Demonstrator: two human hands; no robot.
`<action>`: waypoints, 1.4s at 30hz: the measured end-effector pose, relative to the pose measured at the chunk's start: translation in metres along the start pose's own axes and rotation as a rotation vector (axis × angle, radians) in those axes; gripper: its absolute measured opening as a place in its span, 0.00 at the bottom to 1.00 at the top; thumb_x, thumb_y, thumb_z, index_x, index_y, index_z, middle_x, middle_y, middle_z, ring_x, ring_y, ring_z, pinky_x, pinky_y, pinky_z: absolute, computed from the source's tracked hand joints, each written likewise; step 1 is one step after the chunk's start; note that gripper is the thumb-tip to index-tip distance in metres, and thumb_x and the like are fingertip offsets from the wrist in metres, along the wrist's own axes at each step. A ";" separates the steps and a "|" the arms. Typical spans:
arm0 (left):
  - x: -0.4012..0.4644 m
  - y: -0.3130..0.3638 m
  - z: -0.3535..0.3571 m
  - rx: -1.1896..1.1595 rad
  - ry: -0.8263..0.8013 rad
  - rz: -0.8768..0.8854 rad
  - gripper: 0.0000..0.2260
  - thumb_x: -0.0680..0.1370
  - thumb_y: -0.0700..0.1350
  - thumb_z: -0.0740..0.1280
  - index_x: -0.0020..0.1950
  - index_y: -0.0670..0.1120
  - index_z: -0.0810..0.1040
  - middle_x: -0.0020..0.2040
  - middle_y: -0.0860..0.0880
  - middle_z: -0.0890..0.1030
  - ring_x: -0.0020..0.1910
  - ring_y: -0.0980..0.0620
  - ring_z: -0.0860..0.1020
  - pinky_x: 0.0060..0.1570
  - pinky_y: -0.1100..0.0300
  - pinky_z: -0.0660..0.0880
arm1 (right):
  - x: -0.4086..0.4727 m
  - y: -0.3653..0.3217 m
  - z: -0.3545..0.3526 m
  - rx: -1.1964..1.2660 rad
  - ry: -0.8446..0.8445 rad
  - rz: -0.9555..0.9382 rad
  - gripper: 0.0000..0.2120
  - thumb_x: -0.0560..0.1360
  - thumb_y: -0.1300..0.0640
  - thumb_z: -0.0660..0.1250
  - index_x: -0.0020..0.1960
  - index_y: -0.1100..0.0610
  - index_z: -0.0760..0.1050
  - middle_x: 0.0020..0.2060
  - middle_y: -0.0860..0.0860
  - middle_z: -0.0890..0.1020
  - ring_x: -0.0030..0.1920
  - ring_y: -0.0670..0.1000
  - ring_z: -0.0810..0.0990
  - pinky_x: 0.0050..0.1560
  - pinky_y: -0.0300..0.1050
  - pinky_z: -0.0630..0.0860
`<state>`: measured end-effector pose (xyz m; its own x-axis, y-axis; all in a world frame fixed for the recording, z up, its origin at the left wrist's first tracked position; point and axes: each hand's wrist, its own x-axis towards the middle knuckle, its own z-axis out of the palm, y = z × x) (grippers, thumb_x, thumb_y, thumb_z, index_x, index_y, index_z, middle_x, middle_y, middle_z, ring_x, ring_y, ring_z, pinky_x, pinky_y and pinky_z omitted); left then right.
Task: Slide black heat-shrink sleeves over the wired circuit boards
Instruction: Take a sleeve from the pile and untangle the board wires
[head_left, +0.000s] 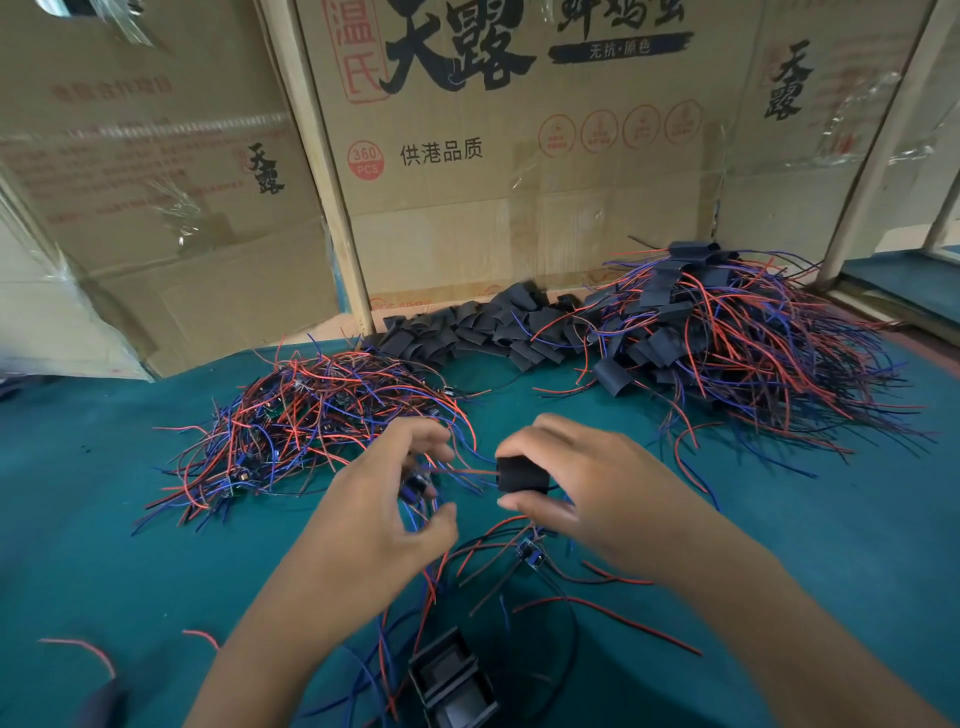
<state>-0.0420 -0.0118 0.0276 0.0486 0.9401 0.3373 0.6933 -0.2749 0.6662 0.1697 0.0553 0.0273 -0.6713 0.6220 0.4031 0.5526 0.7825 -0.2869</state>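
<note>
Heat-shrink sleeve (522, 474), black, sits pinched between your right hand's (587, 483) thumb and fingers above the green mat (831, 519). Your left hand (384, 499) curls round a small wired circuit board (415, 488) just beside it, its red and blue leads reaching the sleeve's mouth. Another board (531, 554) lies under your right hand. Unsleeved boards (306, 421) tangle at left, loose sleeves (488, 327) against the cardboard boxes (519, 156), sleeved boards (727, 332) heaped at right.

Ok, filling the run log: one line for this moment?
left hand: pinches wired board | right hand: holds sleeve | sleeve not yet over board
</note>
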 end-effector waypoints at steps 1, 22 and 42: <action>0.000 -0.004 -0.004 0.020 -0.033 -0.002 0.21 0.73 0.40 0.74 0.58 0.58 0.72 0.53 0.63 0.79 0.51 0.56 0.78 0.50 0.71 0.70 | 0.000 0.002 -0.001 0.011 0.008 0.007 0.13 0.78 0.45 0.65 0.58 0.50 0.73 0.47 0.46 0.74 0.43 0.51 0.72 0.44 0.50 0.71; 0.004 0.005 0.009 0.167 0.130 0.207 0.11 0.77 0.58 0.66 0.49 0.53 0.82 0.42 0.58 0.80 0.44 0.61 0.78 0.53 0.66 0.69 | -0.001 0.010 -0.015 -0.236 -0.002 -0.016 0.14 0.75 0.42 0.67 0.55 0.50 0.76 0.44 0.45 0.82 0.49 0.52 0.79 0.64 0.48 0.61; 0.004 0.008 0.015 0.122 0.160 0.198 0.10 0.73 0.59 0.69 0.46 0.54 0.80 0.46 0.61 0.79 0.48 0.61 0.76 0.57 0.56 0.68 | 0.000 -0.006 -0.009 -0.029 -0.050 -0.030 0.16 0.77 0.44 0.66 0.61 0.50 0.74 0.50 0.48 0.79 0.47 0.54 0.78 0.45 0.53 0.73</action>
<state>-0.0252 -0.0075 0.0238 0.0844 0.8243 0.5599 0.7637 -0.4144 0.4949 0.1709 0.0505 0.0369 -0.7114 0.5994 0.3670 0.5454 0.8001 -0.2497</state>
